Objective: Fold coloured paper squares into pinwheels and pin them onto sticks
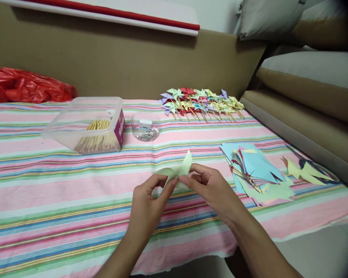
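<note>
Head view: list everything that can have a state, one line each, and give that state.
Pale green paper: bent, pinched in both hands
Left hand: closed on the paper
Right hand: closed on the paper
Clear plastic box: open, holding sticks
Round clear container: holding small metal pieces
Paper pinwheels: on sticks, heaped
Paper stack: cut, uneven
Scissors: partly covered, blades unclear
Red plastic bag: crumpled

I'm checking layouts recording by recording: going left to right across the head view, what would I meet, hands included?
Red plastic bag → clear plastic box of wooden sticks → left hand → pale green paper → right hand → stacked coloured paper → pale yellow-green cut-outs.
</note>
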Motion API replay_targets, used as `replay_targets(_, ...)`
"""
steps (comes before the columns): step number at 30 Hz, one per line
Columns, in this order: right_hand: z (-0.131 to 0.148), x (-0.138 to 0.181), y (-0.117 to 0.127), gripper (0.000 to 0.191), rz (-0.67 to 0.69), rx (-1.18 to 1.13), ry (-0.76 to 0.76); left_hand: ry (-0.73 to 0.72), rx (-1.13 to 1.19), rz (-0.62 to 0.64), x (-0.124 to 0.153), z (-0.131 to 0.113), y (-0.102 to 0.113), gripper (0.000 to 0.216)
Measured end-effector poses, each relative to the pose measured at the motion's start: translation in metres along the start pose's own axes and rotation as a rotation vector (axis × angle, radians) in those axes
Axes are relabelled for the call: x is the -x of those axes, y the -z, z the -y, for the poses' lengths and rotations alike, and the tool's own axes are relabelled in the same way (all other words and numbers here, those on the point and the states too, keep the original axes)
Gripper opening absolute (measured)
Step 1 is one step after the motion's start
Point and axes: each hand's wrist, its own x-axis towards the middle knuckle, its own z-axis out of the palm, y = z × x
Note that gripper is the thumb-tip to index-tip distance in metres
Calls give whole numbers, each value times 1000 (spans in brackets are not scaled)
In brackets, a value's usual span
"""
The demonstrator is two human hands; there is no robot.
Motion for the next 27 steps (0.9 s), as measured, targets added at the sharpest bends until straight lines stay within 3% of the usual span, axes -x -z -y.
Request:
replay_targets(14, -3, -1, -5, 27, -85, 139, 103, -177, -156, -70, 1, -5, 5, 6)
replay_targets(27, -3, 1, -7, 18, -96, 146, 154, -282, -219, -96, 5, -4, 9, 15)
